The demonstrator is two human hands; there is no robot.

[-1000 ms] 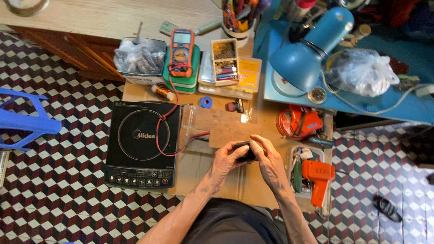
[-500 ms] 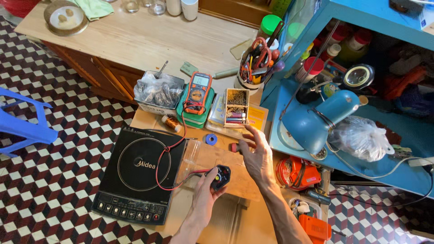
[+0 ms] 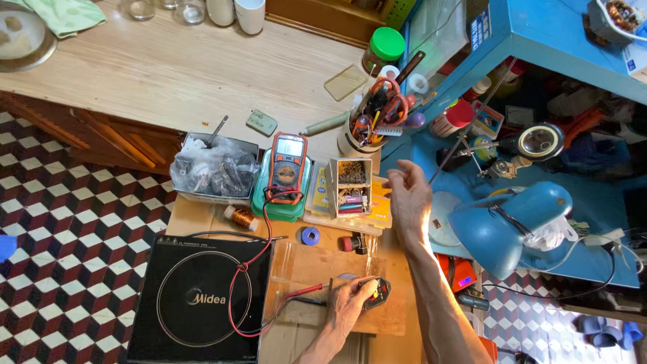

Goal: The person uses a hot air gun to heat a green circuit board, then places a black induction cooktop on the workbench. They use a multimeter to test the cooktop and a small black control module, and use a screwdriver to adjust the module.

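My left hand [image 3: 347,309] rests on a wooden board [image 3: 317,264] and grips a small black part [image 3: 379,294] with red and yellow spots. Red and black probe leads [image 3: 296,294] run across the board to that hand from an orange-edged multimeter [image 3: 288,166], which lies on a green box. My right hand [image 3: 407,193] is lifted farther back with its fingers apart and nothing in it. It hovers beside an open box of small parts [image 3: 352,185] and near the edge of the blue desk [image 3: 472,101].
A black induction cooktop [image 3: 195,296] lies left of the board. A blue tape ring [image 3: 311,235], a copper wire spool [image 3: 240,217], a tray of bagged parts [image 3: 213,172] and a cup of tools [image 3: 373,125] stand behind. A blue lamp [image 3: 507,222] is at right.
Both hands were together on the black part. My right hand has let go and moved up toward the back right, while the left keeps hold. The view has tilted toward the back.
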